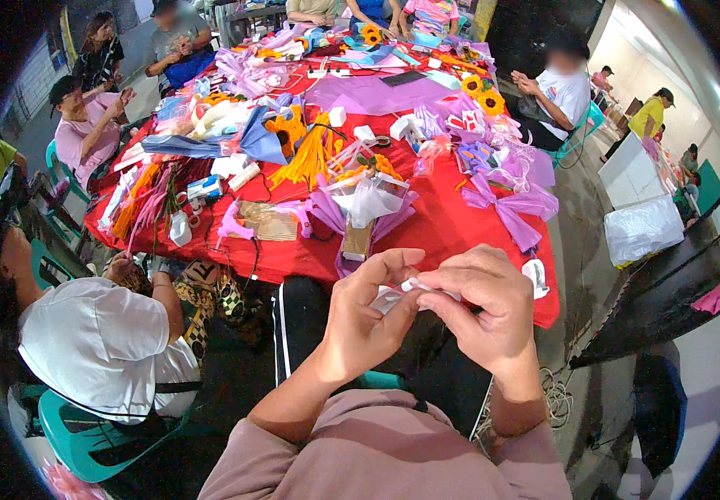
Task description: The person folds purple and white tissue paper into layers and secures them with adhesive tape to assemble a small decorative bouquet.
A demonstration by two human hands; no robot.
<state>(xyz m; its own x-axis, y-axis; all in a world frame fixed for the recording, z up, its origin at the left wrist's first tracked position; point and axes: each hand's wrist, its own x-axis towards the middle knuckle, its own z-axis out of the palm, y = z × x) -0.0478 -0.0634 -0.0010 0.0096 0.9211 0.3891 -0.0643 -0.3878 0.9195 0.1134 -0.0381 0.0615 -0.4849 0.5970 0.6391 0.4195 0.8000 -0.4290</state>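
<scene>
Above my lap, at the near edge of the table, my left hand (374, 302) and my right hand (493, 307) meet around a small white strip-like piece (414, 285). The right thumb and fingertips pinch it, while the left thumb and forefinger hold its other side. What it is made of is too small to make out, and part of it is hidden behind the fingers. Just beyond my hands stands a bouquet in purple wrap with white netting (366, 210). To its left, two lilac glue guns (235, 222) lie beside a brown cardboard piece (270, 222).
The red-covered table (451, 229) carries yellow pipe cleaners (310, 152), sunflowers (491, 102), purple wrapping sheets (376, 93) and a white dispenser (535, 277). A person in a white shirt (97, 337) sits close on my left; others sit around the far sides.
</scene>
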